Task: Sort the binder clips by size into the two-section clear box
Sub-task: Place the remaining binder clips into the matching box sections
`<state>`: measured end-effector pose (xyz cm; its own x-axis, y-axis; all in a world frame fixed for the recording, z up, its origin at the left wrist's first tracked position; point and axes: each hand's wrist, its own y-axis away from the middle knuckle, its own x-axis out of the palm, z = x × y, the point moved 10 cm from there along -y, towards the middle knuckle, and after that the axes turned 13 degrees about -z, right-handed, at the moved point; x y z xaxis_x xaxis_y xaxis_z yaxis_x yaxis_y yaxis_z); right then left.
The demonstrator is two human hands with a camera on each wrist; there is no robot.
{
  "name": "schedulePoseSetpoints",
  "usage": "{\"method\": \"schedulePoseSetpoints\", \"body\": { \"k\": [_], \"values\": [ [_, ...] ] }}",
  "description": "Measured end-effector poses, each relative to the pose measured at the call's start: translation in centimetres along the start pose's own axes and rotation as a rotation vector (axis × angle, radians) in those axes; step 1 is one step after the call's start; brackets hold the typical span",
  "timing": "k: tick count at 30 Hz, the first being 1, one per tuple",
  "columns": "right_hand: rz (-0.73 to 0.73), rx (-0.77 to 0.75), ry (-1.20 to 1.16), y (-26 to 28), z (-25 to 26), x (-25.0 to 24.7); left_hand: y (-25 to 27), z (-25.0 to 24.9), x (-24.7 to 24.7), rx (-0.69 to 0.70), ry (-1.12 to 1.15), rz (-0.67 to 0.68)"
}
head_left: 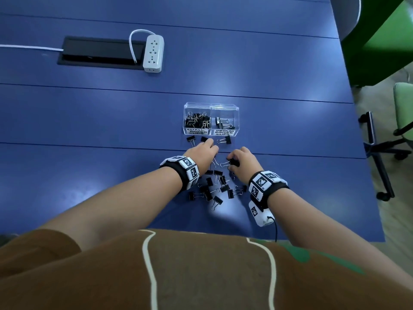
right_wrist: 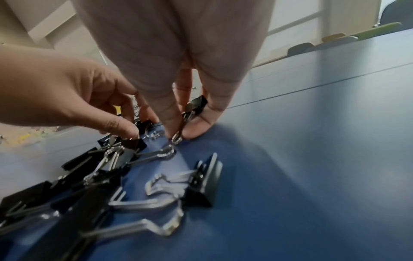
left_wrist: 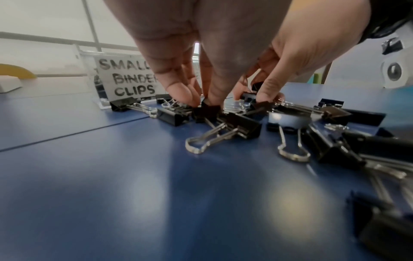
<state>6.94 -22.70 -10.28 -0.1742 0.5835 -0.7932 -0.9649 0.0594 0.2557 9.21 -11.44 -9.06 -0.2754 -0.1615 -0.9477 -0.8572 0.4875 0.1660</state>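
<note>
Three binder clips [head_left: 224, 140] are seen at the clear box's [head_left: 211, 106] 6 o'clock on a blue table [head_left: 268, 74], one pinched by each of the left hand [head_left: 202, 153] and right hand [head_left: 244, 159]

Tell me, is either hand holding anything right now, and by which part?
Both. The right hand pinches a binder clip by its wire handles; the left hand pinches a small clip by its black body.

Bright overhead light, glare patches on blue table [head_left: 268, 63], wrist views blurry w/ edge distortion
</note>
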Motion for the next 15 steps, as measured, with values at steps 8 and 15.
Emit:
{"method": "schedulePoseSetpoints", "body": {
  "k": [8, 15],
  "values": [
    [-0.128, 0.14, -0.213, -2.4, -0.2, -4.5, 1.0, 0.6, -0.2, -0.046, 0.193, -0.016],
    [-0.301, 0.069, -0.287, -8.0, 4.3, -9.6, 0.6, 1.5, -2.8, -0.169, 0.375, -0.113]
  ]
}}
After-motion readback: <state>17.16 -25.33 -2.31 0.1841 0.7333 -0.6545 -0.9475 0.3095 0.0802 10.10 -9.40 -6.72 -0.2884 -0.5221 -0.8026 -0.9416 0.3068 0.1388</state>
